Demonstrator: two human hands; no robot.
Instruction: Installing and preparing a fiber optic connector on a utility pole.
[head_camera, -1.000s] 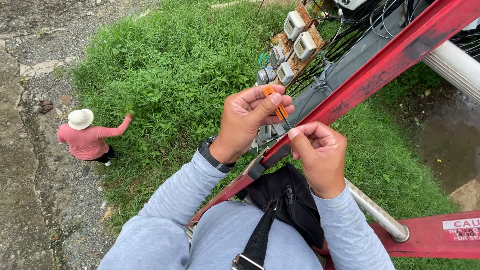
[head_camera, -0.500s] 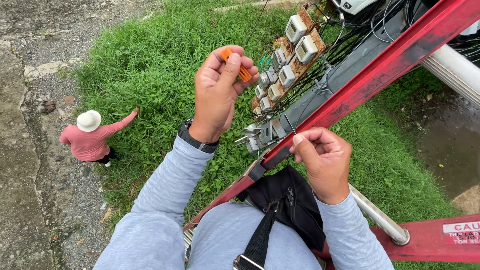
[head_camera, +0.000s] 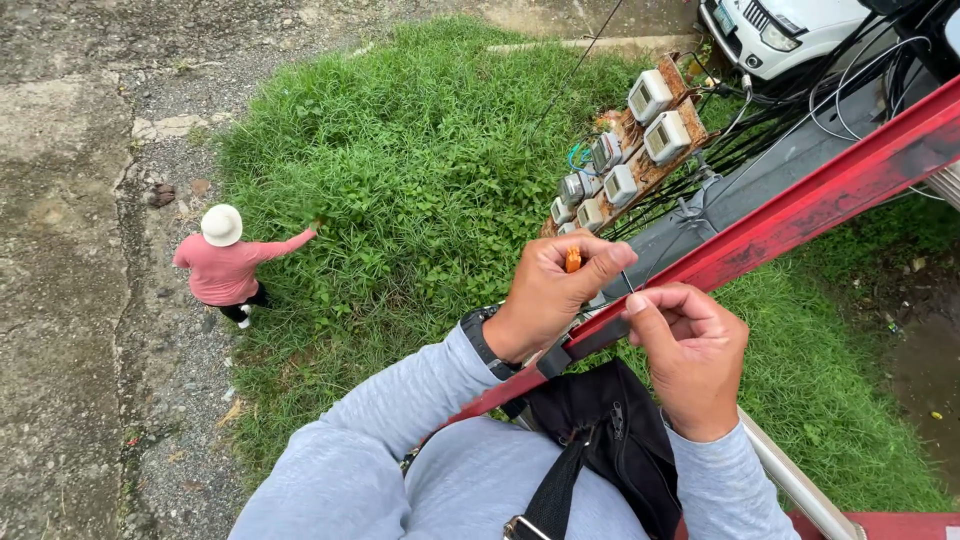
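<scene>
I see my left hand (head_camera: 548, 300) with its grip clamped on a small orange piece (head_camera: 573, 260), my right hand (head_camera: 690, 355) pinched together beside it above the red ladder rail (head_camera: 800, 215).

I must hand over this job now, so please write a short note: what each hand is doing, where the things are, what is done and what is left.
Left hand: closed around a small orange tool, held up in front of the red ladder rail.
Right hand: fingers pinched together just beside the left hand; what they hold is too small to tell.
Things: black shoulder bag hangs at the chest. Electric meters on a wooden board sit below, with black cables running past.
Another person in a white hat stands on the ground far below.
Done: the tool is in hand. Left: the work between the two hands looks unfinished.
</scene>
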